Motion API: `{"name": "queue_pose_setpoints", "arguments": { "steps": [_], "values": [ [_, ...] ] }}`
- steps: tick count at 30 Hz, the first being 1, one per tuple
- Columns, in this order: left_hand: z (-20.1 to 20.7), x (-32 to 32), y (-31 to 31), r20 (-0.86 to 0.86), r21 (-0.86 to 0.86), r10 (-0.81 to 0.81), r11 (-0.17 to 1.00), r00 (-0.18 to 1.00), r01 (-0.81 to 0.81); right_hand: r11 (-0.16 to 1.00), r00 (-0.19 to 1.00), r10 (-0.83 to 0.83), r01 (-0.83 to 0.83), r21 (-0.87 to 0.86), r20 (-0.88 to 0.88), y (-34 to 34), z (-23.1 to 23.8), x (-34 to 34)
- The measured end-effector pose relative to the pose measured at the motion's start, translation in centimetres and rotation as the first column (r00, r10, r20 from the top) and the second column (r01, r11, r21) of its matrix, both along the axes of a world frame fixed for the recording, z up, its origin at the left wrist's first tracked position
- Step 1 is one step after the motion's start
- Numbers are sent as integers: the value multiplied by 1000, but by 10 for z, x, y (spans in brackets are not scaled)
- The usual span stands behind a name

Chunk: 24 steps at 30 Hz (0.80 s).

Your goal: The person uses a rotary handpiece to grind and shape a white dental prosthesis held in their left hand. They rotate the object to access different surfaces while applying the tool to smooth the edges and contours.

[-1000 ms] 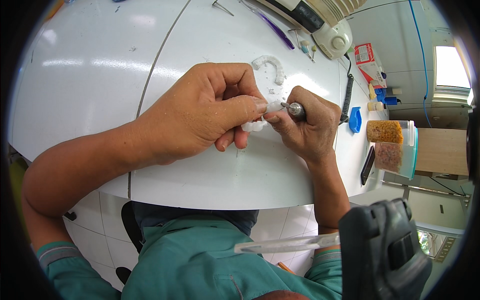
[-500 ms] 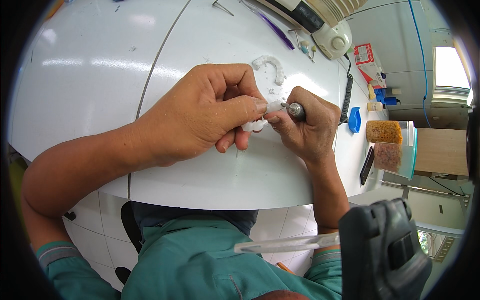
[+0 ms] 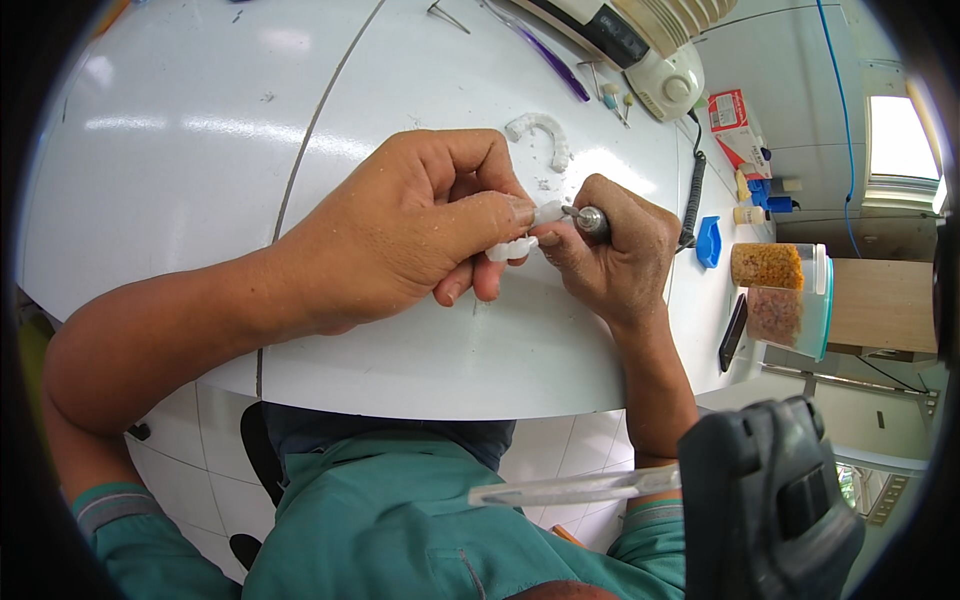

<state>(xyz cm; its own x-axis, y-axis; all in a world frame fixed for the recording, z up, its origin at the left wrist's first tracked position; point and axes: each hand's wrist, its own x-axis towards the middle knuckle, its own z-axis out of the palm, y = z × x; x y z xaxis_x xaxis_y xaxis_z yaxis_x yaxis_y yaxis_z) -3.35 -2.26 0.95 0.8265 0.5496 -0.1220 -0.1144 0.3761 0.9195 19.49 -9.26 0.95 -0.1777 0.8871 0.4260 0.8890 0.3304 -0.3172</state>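
My left hand (image 3: 410,220) pinches a white, arch-shaped dental piece (image 3: 512,249) between thumb and fingers; much of it is covered by them. In my right hand (image 3: 635,245) is a metal rotary handpiece (image 3: 592,221), gripped with the fingers wrapped round it. Its thin bit points left and meets, or nearly meets, the white piece close to my left thumb tip. My right thumb lies right beside the piece. Fine white dust speckles both hands. Just beyond them, a second whitish dental arch (image 3: 556,145) lies on the white table (image 3: 420,370).
A cream machine with a ribbed hose (image 3: 665,80) stands at the far right. Nearby lie a purple-handled tool (image 3: 548,58) and small burs (image 3: 614,98). Along the right are a coiled black cord (image 3: 693,195), a blue tray (image 3: 709,242), a dark flat object (image 3: 734,332) and filled tubs (image 3: 775,315).
The white dental piece has tilted very slightly in my left fingers. Both hands stay almost in the same place, and the handpiece keeps its position against the piece.
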Motion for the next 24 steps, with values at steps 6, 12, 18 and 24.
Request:
{"name": "queue_pose_setpoints", "arguments": {
  "steps": [6, 12, 18, 24],
  "values": [
    [2, 0, 1, -7, -5, 6, 1000, 1000, -6, 1000, 1000, -6, 7, 10, -19, 1, 0, -1],
    [8, -1, 4, -16, 26, 11, 1000, 1000, -11, 999, 999, -36, 36, -10, -18, 3, 5, -1],
    [5, -1, 3, -20, 33, 10, 999, 1000, -10, 999, 999, -33, 32, -19, -19, 2, 4, -2],
    [3, -1, 1, -19, 16, 13, 1000, 1000, -13, 999, 1000, -23, 23, -23, -7, 1, 2, -2]
  ]
}}
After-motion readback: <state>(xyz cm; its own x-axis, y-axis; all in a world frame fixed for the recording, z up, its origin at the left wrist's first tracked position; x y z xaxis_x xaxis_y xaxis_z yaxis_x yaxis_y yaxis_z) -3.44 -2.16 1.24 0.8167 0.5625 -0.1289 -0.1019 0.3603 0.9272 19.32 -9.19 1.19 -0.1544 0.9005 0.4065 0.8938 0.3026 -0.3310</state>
